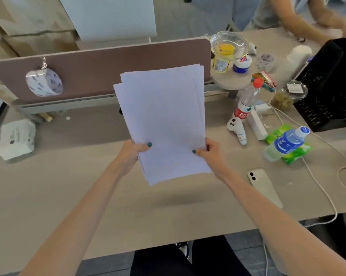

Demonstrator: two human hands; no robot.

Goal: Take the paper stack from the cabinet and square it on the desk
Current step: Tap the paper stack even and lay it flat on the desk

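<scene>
A: What do the hands do?
B: The left hand point(135, 151) and right hand point(209, 154) are clamped on the lower sides of the papers point(164, 120), thumbs on top.
A: Where are the papers?
B: Lifted above the desk point(68, 196), sheets uneven. A phone point(264, 187) lies to the right.

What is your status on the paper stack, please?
Left hand and right hand both shut on paper stack. Stack above desk, sheets fanned, not yet squared. Phone lies right of drop spot.
</scene>
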